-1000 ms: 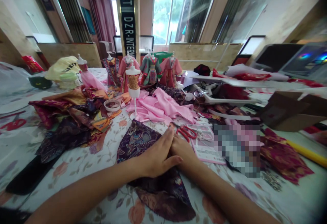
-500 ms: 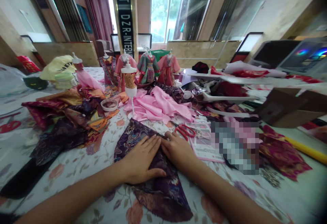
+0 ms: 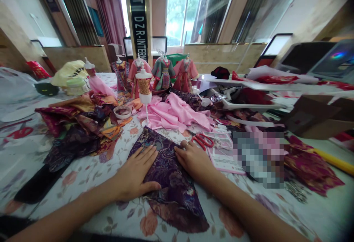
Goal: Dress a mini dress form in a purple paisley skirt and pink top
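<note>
A dark purple patterned fabric piece (image 3: 168,175) lies on the floral tablecloth (image 3: 110,209), narrow at its far end and wider towards me, with a brownish layer along its near edge. My left hand (image 3: 139,172) rests flat on the fabric's left side, fingers stretched out and thumb apart. On the right edge lies my right hand (image 3: 193,161), its fingers bent and close together at the cloth; whether they pinch the edge is hidden. Red-handled scissors (image 3: 203,140) lie just beyond my right hand. A small white mannequin (image 3: 145,85) with a gold bodice stands past the fabric's tip.
Pink cloth (image 3: 177,113) lies behind the fabric, with dressed miniature mannequins (image 3: 164,74) at the back. Patterned scraps (image 3: 80,127) and a tape roll (image 3: 122,112) are on the left. A cardboard box (image 3: 315,116) and a yellow tube (image 3: 334,161) are on the right.
My left hand has slid left and towards me across the fabric, away from my right hand. My right hand stays at the right edge. The view has shifted slightly.
</note>
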{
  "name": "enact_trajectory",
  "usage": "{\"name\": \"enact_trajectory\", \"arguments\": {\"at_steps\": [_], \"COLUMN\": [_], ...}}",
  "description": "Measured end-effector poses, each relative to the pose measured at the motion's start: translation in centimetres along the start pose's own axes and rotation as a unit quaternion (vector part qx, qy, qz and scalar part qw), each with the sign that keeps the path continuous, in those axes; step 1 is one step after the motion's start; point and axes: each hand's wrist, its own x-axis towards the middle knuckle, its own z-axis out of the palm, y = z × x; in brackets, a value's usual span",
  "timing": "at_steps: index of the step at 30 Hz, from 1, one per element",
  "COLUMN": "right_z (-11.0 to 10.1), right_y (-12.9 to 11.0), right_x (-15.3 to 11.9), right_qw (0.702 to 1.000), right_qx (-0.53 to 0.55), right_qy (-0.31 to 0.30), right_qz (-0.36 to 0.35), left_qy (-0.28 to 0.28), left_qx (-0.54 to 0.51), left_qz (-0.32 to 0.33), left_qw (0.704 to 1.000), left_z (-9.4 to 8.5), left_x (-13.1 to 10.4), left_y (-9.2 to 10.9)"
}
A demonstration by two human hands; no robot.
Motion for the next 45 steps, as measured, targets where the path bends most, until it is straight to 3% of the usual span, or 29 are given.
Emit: {"name": "enact_trajectory", "arguments": {"at_steps": [6, 10, 13, 16, 19, 22, 25, 33, 45], "right_z": [-0.2, -0.4, -0.4, -0.3, -0.1, 0.0, 0.0, -0.3, -0.1], "right_y": [0.0, -0.2, -0.1, 0.1, 0.3, 0.4, 0.3, 0.2, 0.2], "right_x": [-0.1, 0.0, 0.0, 0.0, 0.0, 0.1, 0.1, -0.1, -0.1], "right_qw": [1.0, 1.0, 1.0, 1.0, 0.999, 1.0, 1.0, 1.0, 1.0], "right_qx": [0.007, 0.015, 0.02, 0.027, 0.026, 0.023, 0.022, 0.021, 0.025], "right_qy": [-0.002, -0.002, -0.005, -0.004, -0.006, -0.004, -0.006, -0.001, 0.01], "right_qz": [0.001, -0.001, 0.001, -0.008, -0.017, -0.01, -0.002, -0.002, -0.006], "left_qy": [0.019, 0.052, 0.07, 0.042, 0.014, 0.006, 0.004, 0.006, 0.042], "left_qx": [0.027, 0.066, 0.058, 0.002, -0.025, -0.032, -0.025, 0.009, 0.011], "left_qz": [-0.03, -0.039, -0.016, 0.05, 0.077, 0.062, 0.059, 0.033, -0.02], "left_qw": [0.999, 0.996, 0.996, 0.998, 0.997, 0.998, 0.998, 0.999, 0.999], "left_z": [0.0, -1.6, -3.5, -4.4, -3.2, -1.2, -0.3, -0.1, 0.7], "left_x": [-2.2, -2.3, -0.2, 3.0, 5.8, 6.8, 5.9, 0.9, -3.6], "left_y": [-0.9, -0.6, 0.5, 1.6, 2.0, 1.8, 1.4, 0.0, -1.6]}}
